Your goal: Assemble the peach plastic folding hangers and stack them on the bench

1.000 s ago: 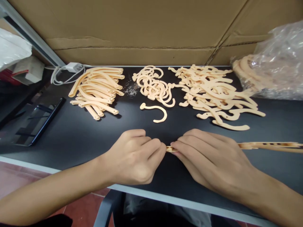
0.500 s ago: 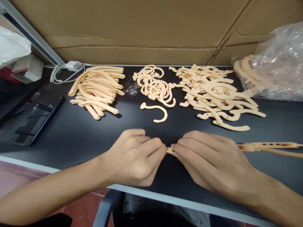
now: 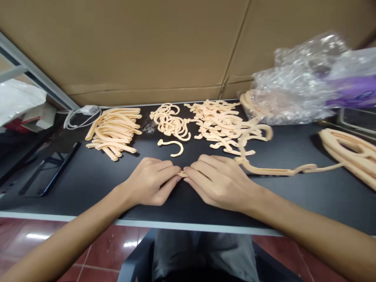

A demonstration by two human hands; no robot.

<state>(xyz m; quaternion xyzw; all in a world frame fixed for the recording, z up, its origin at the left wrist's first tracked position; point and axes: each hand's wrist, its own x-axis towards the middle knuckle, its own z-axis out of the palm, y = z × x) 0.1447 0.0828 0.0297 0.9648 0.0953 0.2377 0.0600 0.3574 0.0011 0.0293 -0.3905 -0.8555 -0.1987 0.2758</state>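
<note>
Fingers (image 3: pixel 169 172) of the left hand (image 3: pixel 151 181) and right hand (image 3: pixel 220 182) clamp the cream piece (image 3: pixel 183 174), its exposed stretch between them.

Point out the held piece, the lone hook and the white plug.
Held piece (image 3: pixel 183 174): head view, on its short exposed stretch.
Lone hook (image 3: pixel 181 148): head view, on the outer bend of its curve.
White plug (image 3: pixel 89 110): head view, on its body.

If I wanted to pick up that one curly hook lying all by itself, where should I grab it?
I'd pinch the hook by its straighter stem, just beside the knob at its left end. Come down from above, on the near side: it lies flat on the table, and the pile of hooks is behind it. The stem's slim shape should suit two fingertips.
</note>
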